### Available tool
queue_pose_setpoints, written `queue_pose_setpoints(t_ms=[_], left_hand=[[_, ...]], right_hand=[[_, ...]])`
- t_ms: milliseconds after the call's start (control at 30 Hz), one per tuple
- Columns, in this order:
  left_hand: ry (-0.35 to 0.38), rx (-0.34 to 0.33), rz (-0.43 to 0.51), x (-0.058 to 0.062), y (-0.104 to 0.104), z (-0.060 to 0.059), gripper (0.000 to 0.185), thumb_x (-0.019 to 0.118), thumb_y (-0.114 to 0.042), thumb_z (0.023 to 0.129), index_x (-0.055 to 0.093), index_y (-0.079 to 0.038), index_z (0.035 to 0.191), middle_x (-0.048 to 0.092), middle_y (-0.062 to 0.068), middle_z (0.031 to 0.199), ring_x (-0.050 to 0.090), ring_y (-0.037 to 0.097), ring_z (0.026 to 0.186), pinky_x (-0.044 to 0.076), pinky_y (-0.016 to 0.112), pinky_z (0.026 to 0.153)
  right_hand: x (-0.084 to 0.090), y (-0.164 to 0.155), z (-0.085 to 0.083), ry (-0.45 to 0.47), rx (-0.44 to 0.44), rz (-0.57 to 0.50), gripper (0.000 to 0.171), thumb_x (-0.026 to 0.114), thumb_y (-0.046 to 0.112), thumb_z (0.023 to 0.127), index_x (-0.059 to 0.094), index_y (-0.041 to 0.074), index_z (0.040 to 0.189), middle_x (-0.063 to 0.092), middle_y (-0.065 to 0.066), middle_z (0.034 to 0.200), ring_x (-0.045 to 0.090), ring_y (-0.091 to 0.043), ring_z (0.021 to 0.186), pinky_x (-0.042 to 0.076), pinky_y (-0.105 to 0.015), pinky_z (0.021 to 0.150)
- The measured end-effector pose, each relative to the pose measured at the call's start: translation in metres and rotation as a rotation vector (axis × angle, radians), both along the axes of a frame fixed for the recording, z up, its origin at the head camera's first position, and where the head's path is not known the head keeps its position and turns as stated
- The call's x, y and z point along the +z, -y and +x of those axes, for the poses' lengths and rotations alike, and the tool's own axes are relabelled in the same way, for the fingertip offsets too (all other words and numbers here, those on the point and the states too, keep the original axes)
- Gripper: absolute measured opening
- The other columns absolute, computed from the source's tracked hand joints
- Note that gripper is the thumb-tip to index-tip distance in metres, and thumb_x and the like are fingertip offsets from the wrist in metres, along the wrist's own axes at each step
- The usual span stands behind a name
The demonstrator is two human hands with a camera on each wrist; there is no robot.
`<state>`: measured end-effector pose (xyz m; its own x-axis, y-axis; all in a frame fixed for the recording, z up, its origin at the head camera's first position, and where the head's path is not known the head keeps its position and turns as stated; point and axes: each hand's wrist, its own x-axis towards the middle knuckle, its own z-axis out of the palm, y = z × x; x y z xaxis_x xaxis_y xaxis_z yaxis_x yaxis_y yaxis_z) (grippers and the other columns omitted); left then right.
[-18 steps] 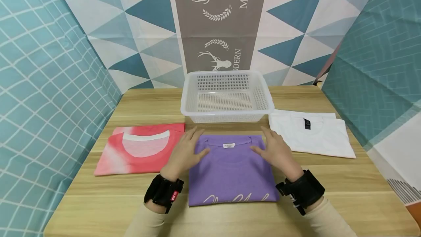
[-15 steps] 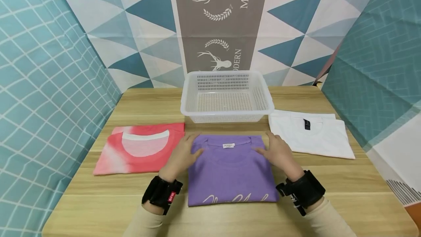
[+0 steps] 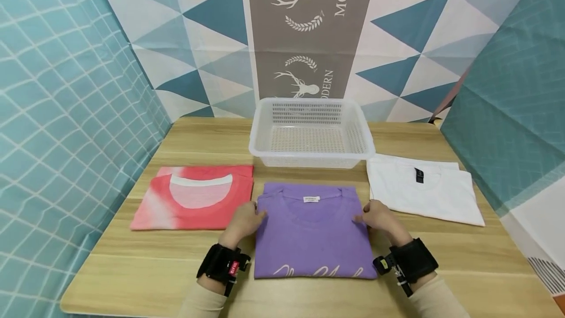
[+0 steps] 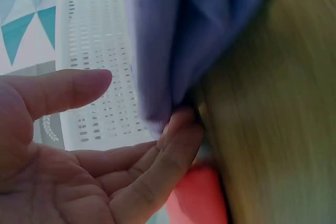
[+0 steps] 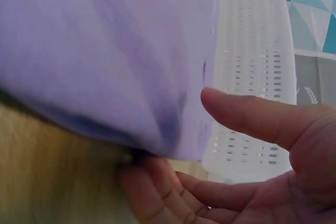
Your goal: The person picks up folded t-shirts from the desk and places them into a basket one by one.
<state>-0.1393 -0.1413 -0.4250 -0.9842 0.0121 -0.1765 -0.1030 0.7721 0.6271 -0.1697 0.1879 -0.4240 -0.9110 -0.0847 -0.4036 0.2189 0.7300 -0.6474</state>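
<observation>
A folded purple T-shirt (image 3: 311,232) lies flat on the wooden table (image 3: 309,293), in front of me at the centre. My left hand (image 3: 244,221) is at its left edge and my right hand (image 3: 378,217) at its right edge. In the left wrist view the fingers (image 4: 178,129) are tucked under the purple fabric (image 4: 178,35), with the thumb (image 4: 68,90) lifted clear of it. The right wrist view shows the same: fingers (image 5: 152,177) beneath the shirt (image 5: 105,51), thumb (image 5: 252,114) held apart above it.
An empty white plastic basket (image 3: 265,153) stands just behind the purple shirt. A folded red-and-pink shirt (image 3: 194,198) lies to the left and a folded white shirt (image 3: 423,193) to the right. Patterned cloth walls close in the table on three sides.
Both hands have slid back from the shirt's collar area to the middle of its side edges. Their fingers, flat on top before, now reach under the fabric.
</observation>
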Motion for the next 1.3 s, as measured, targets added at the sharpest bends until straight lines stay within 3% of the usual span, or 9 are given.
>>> queue_pose_setpoints(t_ms=[200,267,367,467,667,833,967,1167,1300], left_hand=[[0.056,0.040,0.029,-0.005,-0.012,-0.004,0.039,0.059,-0.021,0.092,0.061,0.014,0.108,0.067,0.027,0.101,0.064,0.030,0.081,0.053,0.037,0.069],[0.078,0.050,0.044,-0.005,-0.015,-0.005,0.042,0.059,-0.022,0.092,0.059,0.015,0.111,0.066,0.029,0.104,0.064,0.031,0.084,0.054,0.039,0.072],[0.106,0.068,0.086,-0.006,-0.017,-0.007,0.044,0.058,-0.023,0.092,0.057,0.016,0.113,0.065,0.027,0.104,0.062,0.029,0.083,0.052,0.037,0.069],[0.130,0.088,0.132,-0.007,-0.015,-0.010,0.039,0.057,-0.022,0.092,0.059,0.014,0.106,0.062,0.020,0.091,0.057,0.024,0.075,0.047,0.030,0.060],[0.145,0.106,0.169,-0.007,-0.012,-0.014,0.033,0.057,-0.022,0.091,0.060,0.011,0.097,0.055,0.013,0.081,0.054,0.020,0.069,0.042,0.026,0.055],[0.165,0.119,0.209,-0.008,-0.011,-0.013,0.038,0.057,-0.023,0.092,0.058,0.013,0.106,0.055,0.014,0.087,0.053,0.021,0.074,0.043,0.026,0.059],[0.183,0.111,0.244,-0.011,-0.009,-0.011,0.042,0.056,-0.023,0.094,0.055,0.014,0.115,0.053,0.013,0.090,0.052,0.022,0.078,0.044,0.027,0.063],[0.163,0.103,0.274,-0.012,-0.010,-0.009,0.045,0.056,-0.019,0.094,0.052,0.015,0.123,0.061,0.025,0.112,0.061,0.030,0.097,0.054,0.039,0.078],[0.137,0.108,0.286,-0.013,-0.011,-0.009,0.043,0.056,-0.016,0.094,0.052,0.015,0.124,0.059,0.031,0.123,0.061,0.039,0.110,0.054,0.047,0.089]], right_hand=[[-0.005,-0.003,0.002,-0.028,-0.038,-0.018,0.047,0.071,0.007,0.079,0.031,0.015,0.056,0.029,0.005,0.054,0.031,-0.009,0.051,0.028,-0.022,0.049],[-0.005,-0.002,0.002,-0.047,-0.048,-0.018,0.041,0.071,0.006,0.077,0.037,0.013,0.056,0.031,0.004,0.057,0.033,-0.010,0.052,0.029,-0.023,0.049],[-0.006,-0.001,0.001,-0.050,-0.068,-0.035,0.026,0.070,0.004,0.076,0.046,0.006,0.065,0.036,0.001,0.064,0.039,-0.014,0.058,0.035,-0.025,0.051],[-0.008,0.000,-0.001,-0.037,-0.072,-0.049,0.018,0.068,0.004,0.078,0.053,-0.006,0.079,0.040,-0.003,0.070,0.043,-0.016,0.064,0.037,-0.025,0.054],[-0.011,0.002,-0.006,-0.031,-0.065,-0.082,0.034,0.064,0.003,0.081,0.058,-0.019,0.106,0.054,-0.015,0.089,0.050,-0.021,0.080,0.046,-0.027,0.066],[-0.014,0.003,-0.006,-0.009,-0.065,-0.120,0.038,0.062,0.003,0.083,0.058,-0.019,0.113,0.058,-0.031,0.114,0.056,-0.028,0.096,0.051,-0.034,0.079],[-0.017,0.004,-0.004,-0.003,-0.056,-0.141,0.040,0.061,0.004,0.084,0.056,-0.019,0.116,0.056,-0.035,0.121,0.057,-0.032,0.103,0.052,-0.041,0.088],[-0.016,0.005,0.000,0.017,-0.069,-0.172,0.051,0.058,0.005,0.088,0.043,-0.023,0.128,0.044,-0.042,0.134,0.047,-0.050,0.123,0.041,-0.056,0.104],[-0.016,0.004,0.001,0.035,-0.076,-0.191,0.056,0.057,0.007,0.090,0.036,-0.022,0.133,0.038,-0.042,0.138,0.041,-0.052,0.128,0.037,-0.059,0.108]])
